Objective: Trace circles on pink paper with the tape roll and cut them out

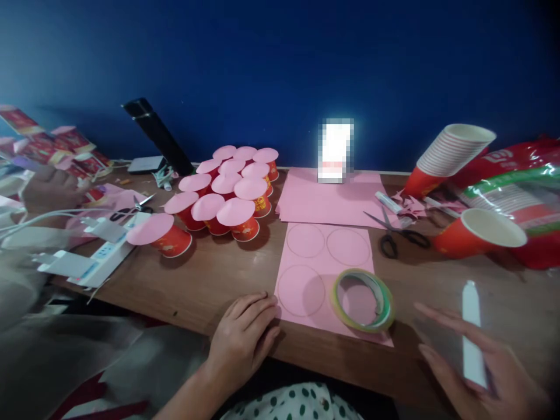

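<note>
My left hand (pixel 247 324) rests on the table's front edge, fingers loosely extended, its fingertips at the edge of a pink sheet (pixel 301 324) with drawn circles. On that sheet's near right corner lies a roll of tape (pixel 336 297), yellow-green outside. At the lower right, my right hand (pixel 494 367) is slightly blurred, thumb and index finger spread apart. A white pen-like stick (pixel 472 332) lies at the right hand's fingers; whether it touches them is unclear. Black-handled scissors (pixel 396 233) lie open beyond the tape.
Several red paper cups capped with pink discs (pixel 236 211) stand at left centre. Pink sheets (pixel 330 201) and a bright phone (pixel 336 150) are behind. Stacked cups (pixel 455 151) and one cup (pixel 476 233) lean right. A power strip (pixel 109 251) and another person's hand (pixel 50 192) are left.
</note>
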The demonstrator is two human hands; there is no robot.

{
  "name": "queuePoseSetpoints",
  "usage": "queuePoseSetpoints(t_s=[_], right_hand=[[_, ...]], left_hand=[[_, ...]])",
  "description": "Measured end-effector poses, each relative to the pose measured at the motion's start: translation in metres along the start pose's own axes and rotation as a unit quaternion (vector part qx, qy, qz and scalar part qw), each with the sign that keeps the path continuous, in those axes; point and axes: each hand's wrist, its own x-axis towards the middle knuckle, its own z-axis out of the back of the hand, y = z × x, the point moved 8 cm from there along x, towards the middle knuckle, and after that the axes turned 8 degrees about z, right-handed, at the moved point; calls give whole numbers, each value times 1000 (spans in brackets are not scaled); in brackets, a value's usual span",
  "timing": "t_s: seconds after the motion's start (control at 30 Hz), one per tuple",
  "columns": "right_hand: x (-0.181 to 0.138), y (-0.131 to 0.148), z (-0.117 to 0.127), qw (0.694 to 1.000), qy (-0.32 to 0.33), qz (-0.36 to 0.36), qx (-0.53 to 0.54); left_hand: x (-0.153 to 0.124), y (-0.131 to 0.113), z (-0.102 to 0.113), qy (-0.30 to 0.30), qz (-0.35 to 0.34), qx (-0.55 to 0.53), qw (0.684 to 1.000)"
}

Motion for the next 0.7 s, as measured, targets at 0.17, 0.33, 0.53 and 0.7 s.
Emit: queuePoseSetpoints(t_s=[0.17,0.33,0.53,0.7], right_hand=[[6,7,-29,997,55,-44,-23],[16,23,-46,997,68,-48,-5],[22,31,-53,996,61,-57,5],[18,27,-55,995,43,-85,36]], left_hand=[[-1,2,1,-11,7,-16,1000],[-2,5,2,-17,17,-27,999],[-1,5,4,-29,7,-38,999],[-1,6,3,-33,4,-35,999]])
